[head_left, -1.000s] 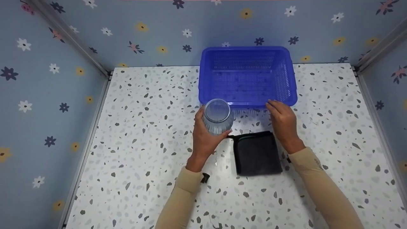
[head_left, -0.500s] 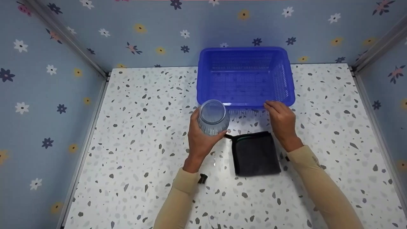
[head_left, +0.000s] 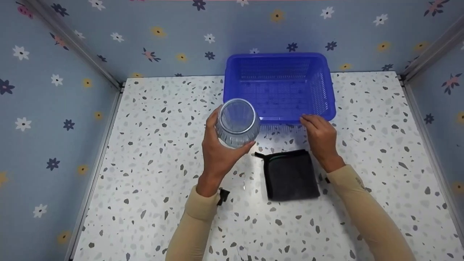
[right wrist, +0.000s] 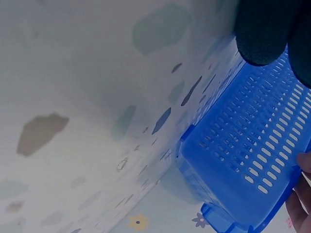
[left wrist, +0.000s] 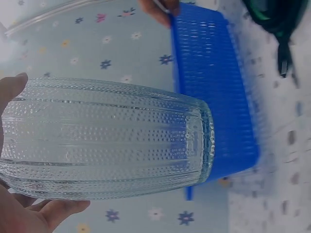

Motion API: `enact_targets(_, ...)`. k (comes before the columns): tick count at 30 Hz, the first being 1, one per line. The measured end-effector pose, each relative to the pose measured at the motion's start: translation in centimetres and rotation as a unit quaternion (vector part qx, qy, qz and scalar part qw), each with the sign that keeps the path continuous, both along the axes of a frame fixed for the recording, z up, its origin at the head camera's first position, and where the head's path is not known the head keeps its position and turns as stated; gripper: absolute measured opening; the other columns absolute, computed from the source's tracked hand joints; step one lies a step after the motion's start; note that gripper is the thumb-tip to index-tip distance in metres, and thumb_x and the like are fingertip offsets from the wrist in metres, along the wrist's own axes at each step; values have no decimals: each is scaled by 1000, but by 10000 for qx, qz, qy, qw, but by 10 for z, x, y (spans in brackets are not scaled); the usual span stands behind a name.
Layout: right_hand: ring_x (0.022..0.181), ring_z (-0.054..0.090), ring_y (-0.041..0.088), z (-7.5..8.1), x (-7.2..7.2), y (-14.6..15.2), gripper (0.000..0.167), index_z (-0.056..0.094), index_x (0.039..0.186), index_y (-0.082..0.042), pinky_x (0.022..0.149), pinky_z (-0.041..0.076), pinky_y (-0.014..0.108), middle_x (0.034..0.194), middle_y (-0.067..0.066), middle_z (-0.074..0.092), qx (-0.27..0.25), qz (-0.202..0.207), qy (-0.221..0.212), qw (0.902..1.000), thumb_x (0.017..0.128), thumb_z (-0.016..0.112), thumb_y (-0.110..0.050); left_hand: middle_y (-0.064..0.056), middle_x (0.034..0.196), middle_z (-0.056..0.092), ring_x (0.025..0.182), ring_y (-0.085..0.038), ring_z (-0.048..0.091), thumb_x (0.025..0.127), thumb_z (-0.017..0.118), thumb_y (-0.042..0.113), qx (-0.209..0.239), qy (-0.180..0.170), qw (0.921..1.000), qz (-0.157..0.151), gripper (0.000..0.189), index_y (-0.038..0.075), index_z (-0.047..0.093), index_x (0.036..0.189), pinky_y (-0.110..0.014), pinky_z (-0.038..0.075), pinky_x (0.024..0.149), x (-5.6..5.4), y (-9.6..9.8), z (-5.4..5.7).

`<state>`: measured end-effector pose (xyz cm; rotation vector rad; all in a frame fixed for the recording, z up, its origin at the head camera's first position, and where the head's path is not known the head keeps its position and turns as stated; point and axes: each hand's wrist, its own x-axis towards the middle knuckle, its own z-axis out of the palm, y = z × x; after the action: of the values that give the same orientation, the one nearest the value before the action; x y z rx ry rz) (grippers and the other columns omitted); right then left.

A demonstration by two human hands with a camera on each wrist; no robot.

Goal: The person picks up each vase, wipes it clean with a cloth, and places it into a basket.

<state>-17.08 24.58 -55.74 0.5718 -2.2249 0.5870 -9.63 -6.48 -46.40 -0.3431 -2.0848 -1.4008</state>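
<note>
Fingers and thumb of my left hand (head_left: 217, 152) are wrapped round a clear ribbed glass vase (head_left: 237, 137), its round rim facing the head camera. In the left wrist view the vase (left wrist: 107, 141) shows bands of raised dots along its side and overlaps the basket. A blue plastic basket (head_left: 279, 118) stands behind, against the wall. My right hand (head_left: 322, 137) pinches its front rim near the right corner; in the right wrist view these fingers (right wrist: 301, 204) hold the basket's edge. Between my forearms lies a folded dark grey cloth (head_left: 293, 175) with a small loop.
The speckled white tabletop (head_left: 159, 145) is enclosed by flowered blue panels (head_left: 181, 36) at the back and both sides. The basket has slotted walls, and its inside shows bare. Near the left cuff is a small black piece (head_left: 223, 196).
My left hand has moved left and away from me, and the vase looks larger, lifted toward the head camera. My right hand stays on the basket rim; basket and cloth lie as before.
</note>
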Motion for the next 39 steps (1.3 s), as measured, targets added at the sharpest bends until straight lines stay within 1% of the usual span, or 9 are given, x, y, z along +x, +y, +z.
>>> enact_targets(5,96,75,37,0,-2,2,19,82,104,2,85,61,51,106,15,79,10,19,-41,10000,98,67,10,-24,152,52,137,-35,57,65,103,23,-167,378,9991,-24,109,0,39,151,-44,49,112,-17,1,24)
enact_targets(9,96,74,36,0,-2,3,20,82,104,2,84,61,51,106,15,79,24,39,-45,10000,97,66,13,-26,152,51,138,-36,55,66,103,25,-534,641,9965,5,109,0,39,150,-42,48,113,-38,2,34)
enact_targets(13,96,74,36,-1,-2,1,19,82,103,3,84,61,50,106,15,79,39,40,-21,10000,97,66,13,-27,152,50,140,-38,54,68,102,31,-1149,794,9902,57,107,-1,40,150,-40,50,111,-60,5,35)
enact_targets(17,97,74,36,-2,-2,0,18,82,103,3,84,61,50,106,15,79,73,9,-43,10000,97,67,11,-25,154,50,141,-38,53,70,101,34,-1786,866,9801,33,106,-2,41,150,-39,56,103,-81,11,31)
enact_targets(23,98,74,35,-3,-1,-2,18,82,105,2,85,60,51,107,15,79,59,-1,-130,9999,96,68,11,-23,158,47,146,-38,47,75,98,33,-2449,566,9676,-234,101,-1,43,153,-43,60,96,-103,24,24)
enact_targets(27,99,74,35,-4,-1,-2,18,82,106,2,87,60,51,108,14,79,68,-5,-165,9998,97,68,10,-20,162,44,148,-41,44,79,95,38,-3046,157,9518,-330,100,3,42,157,-51,54,105,-114,34,18)
enact_targets(32,100,74,34,-4,-1,-1,19,82,107,1,87,60,50,109,14,79,58,27,-153,9999,98,68,9,-17,167,37,151,-41,39,84,92,40,-3863,-336,9207,-437,100,10,38,162,-55,49,111,-128,46,8)
enact_targets(34,100,74,34,-4,0,-1,18,82,107,1,87,60,50,109,13,79,37,24,-142,9999,98,68,9,-18,167,35,152,-42,38,86,90,40,-4162,-419,9068,-517,100,10,35,164,-54,50,110,-133,51,4)
enact_targets(39,100,74,34,-3,0,0,19,83,106,1,87,60,50,109,13,80,-52,-10,-68,10000,97,68,10,-22,167,34,150,-44,39,87,89,40,-4671,-489,8804,-652,101,10,32,164,-53,47,113,-144,62,-5)
